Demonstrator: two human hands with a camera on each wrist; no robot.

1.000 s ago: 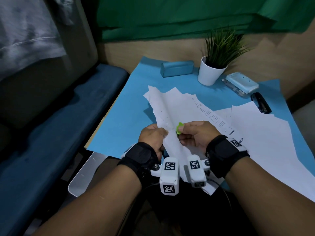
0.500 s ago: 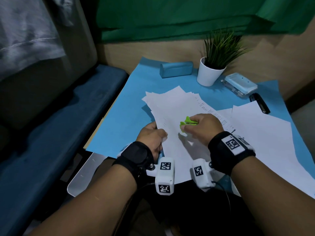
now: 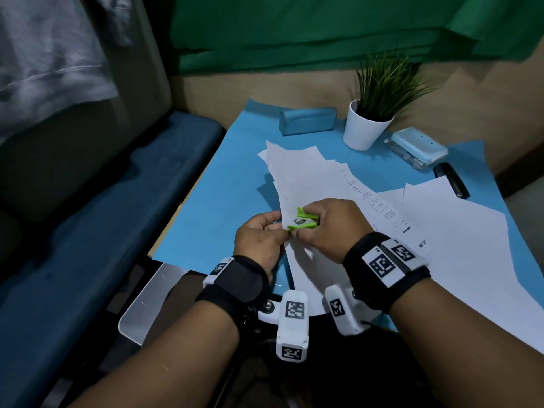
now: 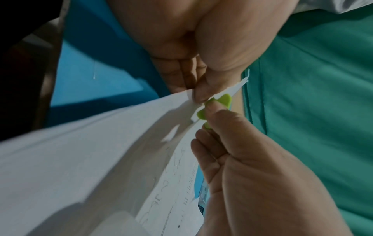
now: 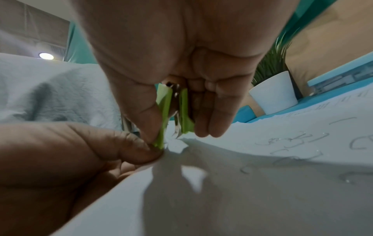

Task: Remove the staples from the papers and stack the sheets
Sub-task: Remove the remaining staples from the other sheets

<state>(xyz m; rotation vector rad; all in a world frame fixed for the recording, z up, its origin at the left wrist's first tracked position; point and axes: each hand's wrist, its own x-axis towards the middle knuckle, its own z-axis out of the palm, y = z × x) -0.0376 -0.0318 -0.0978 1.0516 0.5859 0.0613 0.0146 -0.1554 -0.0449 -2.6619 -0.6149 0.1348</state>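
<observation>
Head view: at table centre, the right hand (image 3: 329,228) squeezes a green staple remover (image 3: 303,222) onto the corner of stapled papers (image 3: 306,178). At its nine o'clock, the left hand (image 3: 259,240) pinches that corner, likely steadying it. Loose sheets (image 3: 459,231) lie at three o'clock.

Left hand (image 3: 260,235) in thumb-and-finger pinch grip, right hand (image 3: 329,226) curled in pinch grip, knuckles touching
</observation>
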